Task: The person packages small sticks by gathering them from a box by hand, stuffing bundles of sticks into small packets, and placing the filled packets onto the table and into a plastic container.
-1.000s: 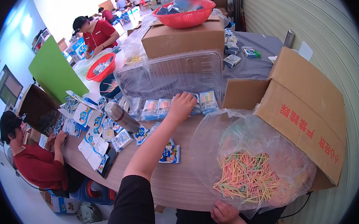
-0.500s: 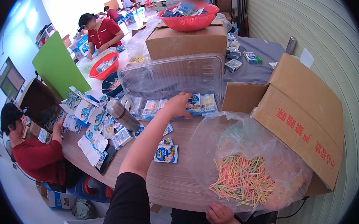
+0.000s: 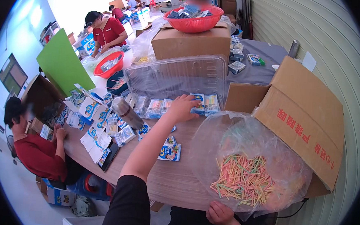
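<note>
My left hand (image 3: 184, 108) reaches over the row of small printed packets (image 3: 211, 103) in the clear plastic tray (image 3: 176, 73). Its fingers are spread on or just above a packet; contact is hard to make out. At the table's front edge rests my right hand (image 3: 220, 214), fingers curled, beside the clear bag's lower edge. Whether it pinches the plastic is unclear. Pink, yellow and green sticks (image 3: 246, 178) fill the open bag (image 3: 204, 155). Two or so blue-and-white packets (image 3: 169, 151) lie on the table below my left forearm.
A steel flask (image 3: 127, 113) stands left of the tray, near loose packets and flattened cartons (image 3: 96, 139). An open cardboard box (image 3: 303, 120) is at right. Behind the tray, a red basket (image 3: 195, 22) sits on a carton. Co-workers in red (image 3: 41, 155) are at left.
My left hand has shifted slightly along the packet row, its fingers now more spread. My right hand stays at the table edge. The whole view has shifted slightly.
</note>
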The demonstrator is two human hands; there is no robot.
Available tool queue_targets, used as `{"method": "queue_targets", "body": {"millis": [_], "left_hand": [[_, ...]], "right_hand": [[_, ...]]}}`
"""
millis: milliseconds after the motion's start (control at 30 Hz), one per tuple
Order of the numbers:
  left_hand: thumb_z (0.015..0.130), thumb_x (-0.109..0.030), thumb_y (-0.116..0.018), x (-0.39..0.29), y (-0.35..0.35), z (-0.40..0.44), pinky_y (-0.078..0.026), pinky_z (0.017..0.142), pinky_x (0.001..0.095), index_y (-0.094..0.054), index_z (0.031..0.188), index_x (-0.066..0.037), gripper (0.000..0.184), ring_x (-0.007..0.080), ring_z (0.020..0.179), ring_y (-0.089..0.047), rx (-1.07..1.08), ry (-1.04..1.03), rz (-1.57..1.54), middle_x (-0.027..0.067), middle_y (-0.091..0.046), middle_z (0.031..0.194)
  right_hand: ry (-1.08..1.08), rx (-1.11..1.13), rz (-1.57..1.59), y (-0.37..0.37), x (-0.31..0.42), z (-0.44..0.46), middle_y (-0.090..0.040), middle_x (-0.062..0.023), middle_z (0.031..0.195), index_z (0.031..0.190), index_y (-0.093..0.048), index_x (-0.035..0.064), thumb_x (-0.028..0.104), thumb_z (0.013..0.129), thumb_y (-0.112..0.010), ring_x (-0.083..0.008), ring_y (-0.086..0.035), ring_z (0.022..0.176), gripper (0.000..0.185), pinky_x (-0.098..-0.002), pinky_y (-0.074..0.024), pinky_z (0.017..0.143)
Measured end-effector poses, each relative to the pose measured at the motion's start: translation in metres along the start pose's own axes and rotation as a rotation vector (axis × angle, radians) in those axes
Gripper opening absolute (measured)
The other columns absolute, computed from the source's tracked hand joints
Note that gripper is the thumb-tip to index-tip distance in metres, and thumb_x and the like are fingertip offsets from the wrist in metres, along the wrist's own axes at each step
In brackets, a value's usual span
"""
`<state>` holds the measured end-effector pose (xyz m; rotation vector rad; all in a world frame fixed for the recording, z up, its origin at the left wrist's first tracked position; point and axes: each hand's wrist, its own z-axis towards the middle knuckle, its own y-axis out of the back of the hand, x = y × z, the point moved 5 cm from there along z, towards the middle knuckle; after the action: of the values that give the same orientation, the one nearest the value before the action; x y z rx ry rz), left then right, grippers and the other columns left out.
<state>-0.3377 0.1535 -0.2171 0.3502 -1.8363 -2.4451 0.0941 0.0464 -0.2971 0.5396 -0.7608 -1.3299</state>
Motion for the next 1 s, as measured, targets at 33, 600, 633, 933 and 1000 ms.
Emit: {"method": "queue_targets", "body": {"millis": [33, 600, 633, 933, 1000], "left_hand": [[0.070, -0.032, -0.085, -0.003, 0.009, -0.006, -0.047, 0.101, 0.0425, -0.058, 0.135, -0.011, 0.073, 0.0330, 0.123, -0.053, -0.059, 0.014, -0.035, 0.0124, -0.058, 0.128], [0.076, -0.016, -0.077, -0.062, 0.030, -0.202, -0.053, 0.088, 0.0436, -0.068, 0.117, -0.012, 0.042, 0.0353, 0.106, -0.064, 0.217, 0.328, -0.110, 0.0149, -0.067, 0.115], [0.076, -0.015, -0.076, -0.058, 0.023, -0.203, -0.053, 0.085, 0.0446, -0.070, 0.109, -0.010, 0.034, 0.0368, 0.101, -0.065, 0.268, 0.343, -0.072, 0.0159, -0.068, 0.109], [0.067, -0.006, -0.079, -0.049, 0.030, -0.188, -0.055, 0.073, 0.0375, -0.077, 0.093, -0.003, 0.026, 0.0310, 0.079, -0.072, 0.276, 0.403, -0.157, 0.0172, -0.074, 0.086], [0.066, -0.007, -0.080, -0.043, 0.029, -0.189, -0.055, 0.072, 0.0375, -0.077, 0.093, -0.003, 0.028, 0.0307, 0.077, -0.072, 0.275, 0.353, -0.161, 0.0171, -0.074, 0.085]], "right_hand": [[-0.012, -0.001, 0.003, 0.000, -0.001, 0.000, -0.070, -0.0065, 0.098, 0.087, -0.068, 0.0088, 0.020, 0.079, -0.071, -0.0224, -0.072, 0.087, 0.014, -0.0304, -0.0570, 0.067], [-0.164, 0.029, 0.156, -0.004, -0.001, 0.002, -0.068, -0.0067, 0.103, 0.088, -0.066, 0.0089, 0.017, 0.081, -0.071, -0.0218, -0.069, 0.095, 0.012, -0.0325, -0.0569, 0.075], [-0.203, 0.055, 0.183, -0.001, -0.003, -0.004, -0.068, -0.0076, 0.104, 0.088, -0.066, 0.0083, 0.017, 0.081, -0.071, -0.0225, -0.068, 0.096, 0.012, -0.0330, -0.0570, 0.076], [-0.269, -0.209, 0.492, 0.057, -0.005, -0.002, -0.065, -0.0095, 0.090, 0.088, -0.063, 0.0061, 0.015, 0.084, -0.068, -0.0260, -0.066, 0.082, 0.011, -0.0396, -0.0545, 0.068], [-0.320, -0.411, 0.510, 0.103, -0.006, 0.006, -0.063, -0.0075, 0.080, 0.088, -0.063, 0.0069, 0.016, 0.085, -0.069, -0.0255, -0.064, 0.071, 0.011, -0.0398, -0.0518, 0.062]]}}
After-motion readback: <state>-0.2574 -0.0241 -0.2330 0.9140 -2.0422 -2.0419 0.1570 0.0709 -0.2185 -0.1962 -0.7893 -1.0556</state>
